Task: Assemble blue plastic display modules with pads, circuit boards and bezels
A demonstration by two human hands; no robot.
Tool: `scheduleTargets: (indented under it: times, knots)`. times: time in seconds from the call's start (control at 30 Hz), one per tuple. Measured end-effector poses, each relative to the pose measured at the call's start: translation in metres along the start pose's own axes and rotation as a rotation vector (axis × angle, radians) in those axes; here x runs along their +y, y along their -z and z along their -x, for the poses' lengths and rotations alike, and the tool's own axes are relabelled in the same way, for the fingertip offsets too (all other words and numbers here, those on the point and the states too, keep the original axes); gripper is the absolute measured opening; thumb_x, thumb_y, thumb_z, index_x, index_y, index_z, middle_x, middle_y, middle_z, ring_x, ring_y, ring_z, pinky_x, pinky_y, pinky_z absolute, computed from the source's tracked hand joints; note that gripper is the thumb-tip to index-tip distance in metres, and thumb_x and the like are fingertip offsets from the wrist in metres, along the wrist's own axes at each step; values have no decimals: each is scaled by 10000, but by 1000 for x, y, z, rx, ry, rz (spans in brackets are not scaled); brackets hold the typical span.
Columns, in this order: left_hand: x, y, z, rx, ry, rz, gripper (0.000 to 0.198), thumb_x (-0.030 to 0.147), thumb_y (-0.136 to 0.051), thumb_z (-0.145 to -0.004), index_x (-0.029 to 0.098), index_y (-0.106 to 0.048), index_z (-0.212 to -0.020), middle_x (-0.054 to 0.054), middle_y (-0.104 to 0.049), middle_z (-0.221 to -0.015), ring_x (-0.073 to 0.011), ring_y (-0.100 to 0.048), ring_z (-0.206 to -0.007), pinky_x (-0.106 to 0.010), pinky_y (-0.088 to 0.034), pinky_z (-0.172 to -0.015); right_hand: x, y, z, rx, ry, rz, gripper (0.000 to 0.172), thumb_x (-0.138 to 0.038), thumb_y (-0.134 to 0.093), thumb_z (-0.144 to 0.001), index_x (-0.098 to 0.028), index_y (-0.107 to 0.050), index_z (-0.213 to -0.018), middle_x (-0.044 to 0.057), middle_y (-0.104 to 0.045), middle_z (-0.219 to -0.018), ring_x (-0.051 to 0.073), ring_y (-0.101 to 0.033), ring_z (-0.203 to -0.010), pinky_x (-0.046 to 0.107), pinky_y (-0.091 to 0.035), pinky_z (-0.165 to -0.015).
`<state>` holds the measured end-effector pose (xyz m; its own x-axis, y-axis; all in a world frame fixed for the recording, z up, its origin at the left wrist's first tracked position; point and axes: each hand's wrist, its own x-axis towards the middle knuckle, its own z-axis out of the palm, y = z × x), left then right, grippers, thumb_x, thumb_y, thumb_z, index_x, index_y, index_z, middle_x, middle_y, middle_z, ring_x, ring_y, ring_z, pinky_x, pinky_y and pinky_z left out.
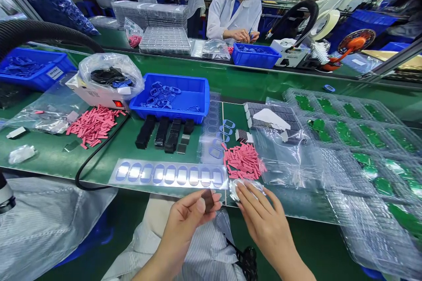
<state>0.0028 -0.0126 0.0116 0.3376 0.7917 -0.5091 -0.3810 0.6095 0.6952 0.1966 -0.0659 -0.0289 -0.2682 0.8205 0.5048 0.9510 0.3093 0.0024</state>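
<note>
Four black stacks (163,132), two pink heaps (243,162)

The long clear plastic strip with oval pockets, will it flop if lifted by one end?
Probably floppy: the long clear plastic strip looks thin and film-like. Likely very light, so a push should slide it across the green table. Its gloss suggests slipperiness.
</note>
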Motion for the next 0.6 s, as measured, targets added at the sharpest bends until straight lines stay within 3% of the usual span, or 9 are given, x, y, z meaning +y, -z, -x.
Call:
scheduleTargets:
  times: [0.13,0.23,0.33,0.4,0.5,0.6]
  knots:
    - [-5,0,-2,-81,-57,-15,280,409,-766,-674,233,-760,-891,-67,-784,-880,-183,-719,-791,-283,-550,-763,-7,18,-16,-47,-4,-126,372,-101,-514,-867,-149,-533,-1235,79,-669,-1169,256,-573,-1151,482,-318,-1034]
    - [-9,1,-1,-160,-79,-42,244,363,-779,-671,253,-761,-887,-43,-785,-841,-183,-719,-804,-296,-540,-812,-16,32,-34,-9,38,-300,424,-121,-544,-840,-108,-498,-1261,95,-658,-1183,232,-558,-1168,450,-336,-1047]
    - [-8,0,2,-199,-100,-123,242,327,-777,-682,241,-759,-908,-40,-776,-857,-183,-703,-852,-275,-521,-829,-24,36,-48,83,81,-383,338,-146,-589,-832,-139,-566,-1169,64,-719,-1040,197,-639,-1016,393,-415,-992]
    - [-7,-2,5,-223,-97,-104,250,374,-741,-716,226,-758,-917,-33,-765,-805,-148,-687,-778,-226,-515,-760,-28,36,-52,156,63,-462,289,-133,-617,-811,-172,-603,-1097,44,-739,-938,181,-673,-902,356,-482,-909]
    - [-7,-6,9,-333,79,65,395,528,-656,-739,187,-757,-912,-46,-747,-764,-122,-663,-710,-187,-495,-666,-37,36,-53,199,-108,-766,281,-143,-641,-795,-193,-590,-1067,67,-729,-935,198,-681,-894,344,-551,-820]
    - [-12,-11,13,-474,277,253,466,563,-694,-678,157,-757,-899,-65,-749,-845,-139,-680,-788,-206,-501,-731,-46,39,-51,137,-350,-1207,221,-284,-655,-816,-228,-555,-1006,79,-716,-934,213,-694,-885,316,-600,-714]
